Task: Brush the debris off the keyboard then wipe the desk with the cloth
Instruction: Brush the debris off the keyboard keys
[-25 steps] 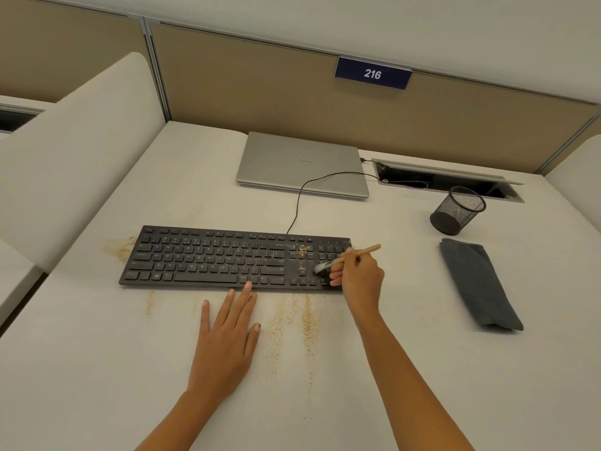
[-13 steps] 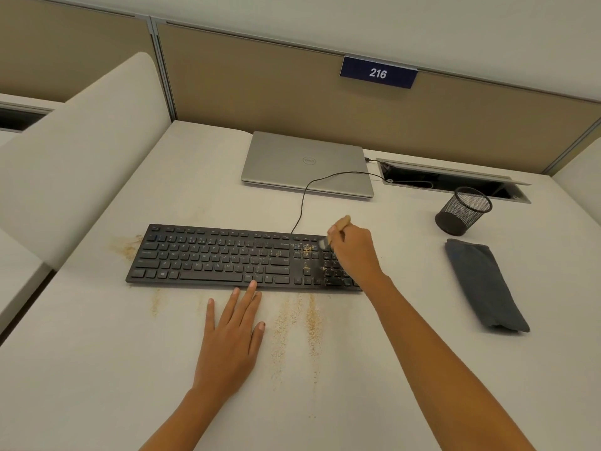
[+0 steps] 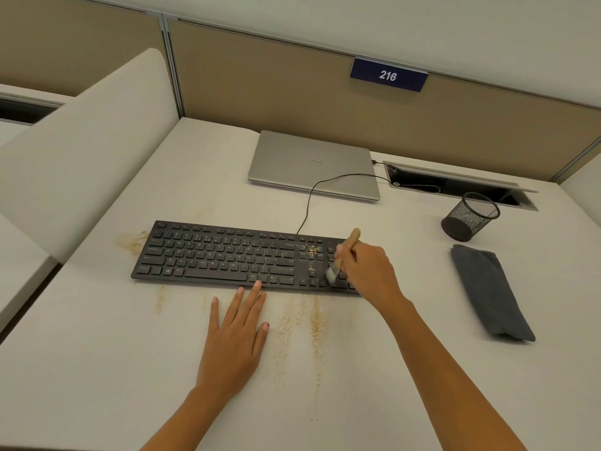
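1. The desk (image 3: 97, 369) is a pale off-white top in an office cubicle. Tan partition panels stand behind it, and cream dividers rise at both sides.
2. Beyond the keyboard (image 3: 221, 255), a blue sign reading 216 (image 3: 388, 74) hangs on the partition.
3. A closed silver laptop (image 3: 312, 164) lies beyond the keyboard. A black cable (image 3: 309, 196) runs from the keyboard's back edge, across the laptop's corner, into an open cable hatch (image 3: 455, 182).
4. A black mesh pen cup (image 3: 470, 216) stands beyond and to the right of the keyboard.
5. The black keyboard lies flat, with its long axis running left to right across the desk and its space-bar edge toward the person.
6. Tan debris (image 3: 312, 250) sits on the keys toward its right end. More crumbs streak the desk just in front of it (image 3: 315, 323), and a patch lies off its left end (image 3: 133, 242).
7. The right hand (image 3: 367, 268) is over the keyboard's right end, its fingers curled round a small wooden brush (image 3: 349, 244).
8. The brush is slanted. Its handle end points up and away to the right, and its pale bristles (image 3: 331, 274) point down at keys near the front edge.
9. The left hand (image 3: 234, 340) lies flat on the desk in front of the keyboard with its fingers straight and spread, holding nothing. The longest fingertips reach the keyboard's near edge.
10. The folded dark grey cloth (image 3: 491, 291) lies well apart to the right of the keyboard, untouched. Its long axis runs from far to near, slanting slightly rightward toward the person.
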Demonstrator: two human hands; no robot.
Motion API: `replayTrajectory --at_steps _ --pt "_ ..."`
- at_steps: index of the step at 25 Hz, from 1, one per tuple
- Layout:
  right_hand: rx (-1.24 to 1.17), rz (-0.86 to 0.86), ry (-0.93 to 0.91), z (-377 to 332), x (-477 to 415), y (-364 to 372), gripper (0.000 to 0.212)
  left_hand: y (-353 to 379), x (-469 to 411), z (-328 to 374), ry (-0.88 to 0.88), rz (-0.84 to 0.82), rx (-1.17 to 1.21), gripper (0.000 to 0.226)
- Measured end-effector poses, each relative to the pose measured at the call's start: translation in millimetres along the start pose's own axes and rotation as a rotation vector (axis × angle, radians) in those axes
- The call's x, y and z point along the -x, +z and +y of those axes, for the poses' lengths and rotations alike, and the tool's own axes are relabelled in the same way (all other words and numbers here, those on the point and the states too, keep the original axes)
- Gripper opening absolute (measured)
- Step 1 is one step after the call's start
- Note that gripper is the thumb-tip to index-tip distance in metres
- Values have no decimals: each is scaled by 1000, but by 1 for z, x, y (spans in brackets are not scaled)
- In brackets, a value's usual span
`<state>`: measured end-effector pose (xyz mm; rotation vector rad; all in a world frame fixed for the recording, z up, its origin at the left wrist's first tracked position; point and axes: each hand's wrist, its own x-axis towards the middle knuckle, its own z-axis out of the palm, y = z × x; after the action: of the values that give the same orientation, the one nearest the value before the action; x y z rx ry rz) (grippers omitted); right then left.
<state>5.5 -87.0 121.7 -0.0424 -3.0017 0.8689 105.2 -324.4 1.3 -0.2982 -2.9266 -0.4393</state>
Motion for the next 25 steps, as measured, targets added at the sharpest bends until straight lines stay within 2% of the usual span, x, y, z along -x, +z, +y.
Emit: replayTrajectory --at_steps 3,5,9,11,14,16,18,19,23,25 --pt "-108 -27 -193 -6 3 2 20 1 1 0 2 8 1 59" --pt "-71 -106 -188 -5 -1 -3 17 2 1 0 7 15 3 58" --pt "393 -48 -58 19 -10 -36 21 1 1 0 14 30 10 57" --pt "300 -11 -35 23 -11 -39 23 1 1 -1 13 37 7 57" --pt "-74 -78 -68 11 -10 -24 24 1 1 -1 11 34 6 57" --pt "-6 -68 -70 8 -8 -16 33 2 1 -1 15 33 8 57" --pt "263 67 -67 10 -8 -21 48 2 1 0 20 30 12 58" --pt "319 136 -60 11 -9 -25 51 2 1 0 19 30 13 58" --pt "148 157 17 14 -18 -30 44 2 0 -2 13 30 16 57" --pt "109 150 34 14 -16 -24 46 3 1 -2 13 31 16 57"
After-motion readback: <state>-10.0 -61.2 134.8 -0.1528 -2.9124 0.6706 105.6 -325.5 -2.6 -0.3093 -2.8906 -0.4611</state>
